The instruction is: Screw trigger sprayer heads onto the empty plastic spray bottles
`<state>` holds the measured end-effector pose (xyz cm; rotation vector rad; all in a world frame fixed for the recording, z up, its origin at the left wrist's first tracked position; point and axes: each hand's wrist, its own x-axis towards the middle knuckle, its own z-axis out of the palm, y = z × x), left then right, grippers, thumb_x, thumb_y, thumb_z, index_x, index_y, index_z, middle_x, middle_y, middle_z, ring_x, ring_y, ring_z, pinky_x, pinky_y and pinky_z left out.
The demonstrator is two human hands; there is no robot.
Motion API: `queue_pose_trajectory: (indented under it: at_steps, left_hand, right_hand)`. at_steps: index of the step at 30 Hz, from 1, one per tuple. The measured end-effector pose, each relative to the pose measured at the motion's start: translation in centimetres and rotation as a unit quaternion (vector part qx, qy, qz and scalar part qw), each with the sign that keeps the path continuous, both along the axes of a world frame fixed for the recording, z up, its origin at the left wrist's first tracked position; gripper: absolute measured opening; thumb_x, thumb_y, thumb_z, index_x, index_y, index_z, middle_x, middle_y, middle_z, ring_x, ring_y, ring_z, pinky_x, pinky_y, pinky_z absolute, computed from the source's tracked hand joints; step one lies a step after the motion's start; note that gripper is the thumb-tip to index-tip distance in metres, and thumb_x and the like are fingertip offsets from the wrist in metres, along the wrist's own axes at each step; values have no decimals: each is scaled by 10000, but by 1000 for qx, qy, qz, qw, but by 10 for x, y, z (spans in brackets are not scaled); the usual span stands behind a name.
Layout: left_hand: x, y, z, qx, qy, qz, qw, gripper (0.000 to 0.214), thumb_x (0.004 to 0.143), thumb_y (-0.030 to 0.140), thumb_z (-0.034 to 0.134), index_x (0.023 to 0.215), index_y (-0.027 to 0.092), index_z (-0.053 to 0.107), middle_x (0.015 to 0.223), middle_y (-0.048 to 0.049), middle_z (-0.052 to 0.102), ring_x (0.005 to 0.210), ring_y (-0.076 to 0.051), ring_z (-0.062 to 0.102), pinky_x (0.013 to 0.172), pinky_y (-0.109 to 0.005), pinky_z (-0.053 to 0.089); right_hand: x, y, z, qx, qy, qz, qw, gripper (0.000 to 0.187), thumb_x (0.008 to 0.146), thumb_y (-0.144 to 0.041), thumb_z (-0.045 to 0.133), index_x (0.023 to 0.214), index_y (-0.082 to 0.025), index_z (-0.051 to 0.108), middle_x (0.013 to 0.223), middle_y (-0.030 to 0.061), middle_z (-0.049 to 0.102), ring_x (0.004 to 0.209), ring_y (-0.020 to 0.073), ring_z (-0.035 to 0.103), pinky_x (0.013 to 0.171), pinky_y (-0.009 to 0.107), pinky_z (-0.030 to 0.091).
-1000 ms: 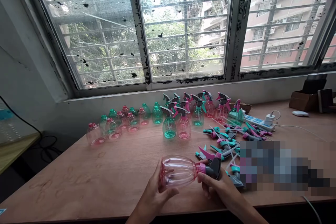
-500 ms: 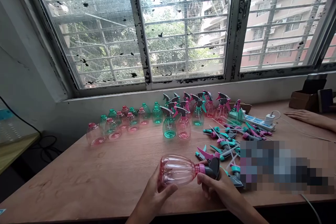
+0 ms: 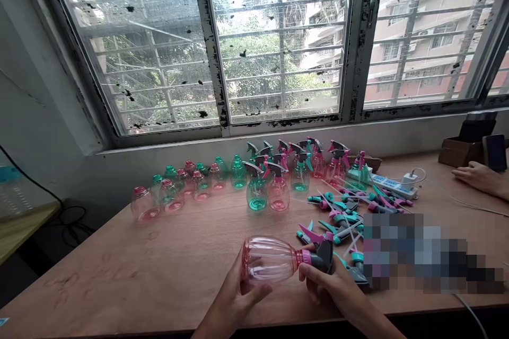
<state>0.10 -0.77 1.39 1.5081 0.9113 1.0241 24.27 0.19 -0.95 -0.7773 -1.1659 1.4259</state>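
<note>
A clear pink spray bottle [image 3: 272, 258] lies sideways between my hands above the front of the table. Around its base end wraps my left hand [image 3: 242, 288]. My right hand [image 3: 328, 278] grips the neck end, fingers at the pink collar [image 3: 305, 256] beneath the dark spray head [image 3: 325, 254]. The spray head sits on the bottle's neck; whether it is fully tight I cannot tell. Just right of my right hand lie loose spray heads [image 3: 344, 220] in pink, teal and grey, with thin white tubes.
Bottles with spray heads [image 3: 278, 193] stand at the back middle; open pink and green bottles [image 3: 170, 196] stand to their left. A power strip [image 3: 392, 185] lies behind the loose heads. Another person's hand [image 3: 481, 177] rests by a phone [image 3: 494, 152] and cardboard box [image 3: 457, 152]. A blurred patch covers the right.
My hands and the pink spray bottle stay almost in place. At the right, the other person's hand has drawn back to the right and its fingers have curled.
</note>
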Motion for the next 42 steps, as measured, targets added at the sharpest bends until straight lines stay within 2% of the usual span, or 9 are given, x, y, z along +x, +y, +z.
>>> queue_pose_trajectory:
  at_steps: [3, 7, 13, 20, 26, 31, 36, 39, 42]
  left_hand:
    - [0, 0, -1, 1, -7, 19, 1000, 1069, 803, 434, 787, 1584, 309, 68, 1460, -123, 510, 1321, -320, 514, 1151, -449, 348]
    - [-2, 0, -3, -10, 6, 27, 1000, 1174, 775, 480, 800, 1589, 260, -16, 1283, -130, 619, 1216, -317, 589, 1116, -448, 382]
    - [-2, 2, -4, -14, -21, 1, 1000, 1078, 768, 509, 795, 1582, 216, 151, 1402, -184, 562, 1345, -368, 485, 1133, -466, 363]
    - [-1, 1, -3, -8, -33, 11, 999, 1146, 790, 389, 811, 1589, 263, -1, 1319, -126, 630, 1256, -297, 581, 1126, -437, 382]
    - [2, 0, 6, -23, -63, -14, 998, 1011, 787, 439, 801, 1575, 200, 213, 1396, -173, 609, 1286, -342, 575, 1126, -447, 402]
    - [1, 2, -1, 6, -39, 4, 999, 1085, 776, 358, 824, 1586, 305, 103, 1472, -126, 540, 1338, -320, 529, 1129, -429, 399]
    - [-3, 4, -7, 29, 2, 0, 1000, 1167, 771, 426, 816, 1592, 256, 4, 1312, -135, 651, 1220, -328, 608, 1108, -462, 409]
    - [-5, 5, -8, 11, -8, -8, 1000, 1092, 775, 558, 763, 1590, 209, 127, 1317, -157, 642, 1213, -357, 603, 1117, -489, 392]
    - [-4, 5, -8, -5, -18, -16, 1000, 972, 802, 528, 751, 1568, 208, 245, 1345, -161, 624, 1241, -359, 585, 1127, -489, 380]
  right_hand:
    - [0, 1, -1, 0, 1, -3, 1000, 432, 794, -478, 803, 1023, -192, 572, 682, -9, 707, 397, 95, 559, 367, 195, 436]
    - [0, 2, -2, -1, 3, -8, 1000, 422, 799, -482, 796, 999, -198, 557, 660, -17, 702, 385, 92, 555, 361, 187, 424]
    - [-1, 2, -4, -7, 6, -7, 1000, 441, 786, -475, 811, 1015, -190, 565, 663, -21, 699, 392, 89, 555, 364, 185, 437]
    - [-1, 1, -2, -8, 13, -13, 1000, 424, 791, -466, 811, 990, -191, 557, 657, -22, 695, 382, 87, 557, 353, 176, 414]
    - [-1, 2, -4, -10, 10, -12, 1000, 459, 766, -488, 821, 1005, -186, 569, 658, -14, 698, 385, 96, 558, 359, 192, 431]
    - [0, 4, -6, -14, 10, -20, 1000, 445, 777, -508, 799, 968, -202, 539, 665, 9, 728, 388, 121, 589, 355, 200, 433]
    - [-1, 4, -6, -21, 14, -20, 999, 460, 762, -538, 797, 932, -205, 529, 667, 19, 736, 392, 135, 599, 351, 210, 445]
    - [-2, 4, -5, -21, 15, -22, 999, 482, 750, -553, 800, 941, -208, 523, 662, 17, 736, 392, 139, 601, 349, 207, 441]
    - [-2, 3, -5, -18, 13, -22, 1000, 480, 756, -552, 795, 947, -207, 521, 661, 17, 737, 392, 133, 597, 347, 199, 434]
